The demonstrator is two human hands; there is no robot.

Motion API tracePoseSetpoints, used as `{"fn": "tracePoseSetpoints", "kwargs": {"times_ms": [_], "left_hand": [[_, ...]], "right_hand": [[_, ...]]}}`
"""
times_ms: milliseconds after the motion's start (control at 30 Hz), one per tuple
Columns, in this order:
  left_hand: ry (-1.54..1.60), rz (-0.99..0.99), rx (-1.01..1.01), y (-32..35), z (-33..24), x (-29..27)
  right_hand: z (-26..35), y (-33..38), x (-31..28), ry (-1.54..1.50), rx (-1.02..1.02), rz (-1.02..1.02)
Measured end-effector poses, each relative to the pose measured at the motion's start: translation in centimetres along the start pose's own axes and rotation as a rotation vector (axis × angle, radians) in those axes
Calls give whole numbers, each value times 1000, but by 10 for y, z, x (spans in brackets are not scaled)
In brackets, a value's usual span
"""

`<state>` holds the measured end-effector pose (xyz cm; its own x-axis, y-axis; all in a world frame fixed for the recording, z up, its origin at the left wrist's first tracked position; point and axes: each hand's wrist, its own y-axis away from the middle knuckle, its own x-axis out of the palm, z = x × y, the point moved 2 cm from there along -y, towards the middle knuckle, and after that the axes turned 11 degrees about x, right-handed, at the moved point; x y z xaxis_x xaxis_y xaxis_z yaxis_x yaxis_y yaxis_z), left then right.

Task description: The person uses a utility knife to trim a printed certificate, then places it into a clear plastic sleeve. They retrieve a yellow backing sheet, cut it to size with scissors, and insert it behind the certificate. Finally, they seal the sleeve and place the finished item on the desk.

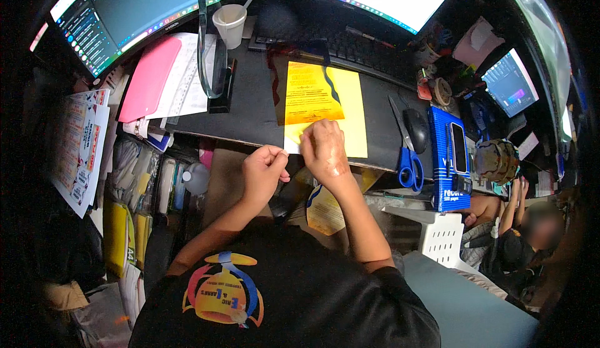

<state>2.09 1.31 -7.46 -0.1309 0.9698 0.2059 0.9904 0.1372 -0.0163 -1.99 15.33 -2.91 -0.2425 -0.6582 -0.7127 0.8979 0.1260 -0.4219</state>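
A bright yellow sheet point(354, 117) lies on the dark desk, with a printed golden-yellow sheet point(309, 92) over its left part. A dark translucent film shows around the printed sheet's top and left side. My left hand point(265, 168) is closed at the desk's front edge, its thumb and finger pinching a white paper corner point(291, 145) at the yellow sheet's lower left. My right hand point(325, 153) rests on the lower part of the sheets with its fingers curled down. Whatever is under those fingers is hidden.
Right of the sheets lie blue-handled scissors point(410, 168), a black mouse point(414, 129) and a blue box point(440, 188) bearing a phone point(458, 147). Behind are a keyboard point(350, 55) and a white cup point(230, 28). A pink folder point(150, 76) lies left. Another person point(515, 248) sits far right.
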Motion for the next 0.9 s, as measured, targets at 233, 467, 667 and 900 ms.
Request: {"fn": "tracePoseSetpoints", "kwargs": {"times_ms": [233,467,667,900], "left_hand": [[-1,-2,19,-2,0,-1],[-27,7,40,-3,3,-2],[-75,28,56,-2,2,-6],[-291,80,73,-4,-8,-10]], "right_hand": [[1,6,-2,37,33,-60],[-2,6,-2,44,23,-62],[-6,-2,1,83,39,-39],[-6,18,-33,72,-27,-17]]}}
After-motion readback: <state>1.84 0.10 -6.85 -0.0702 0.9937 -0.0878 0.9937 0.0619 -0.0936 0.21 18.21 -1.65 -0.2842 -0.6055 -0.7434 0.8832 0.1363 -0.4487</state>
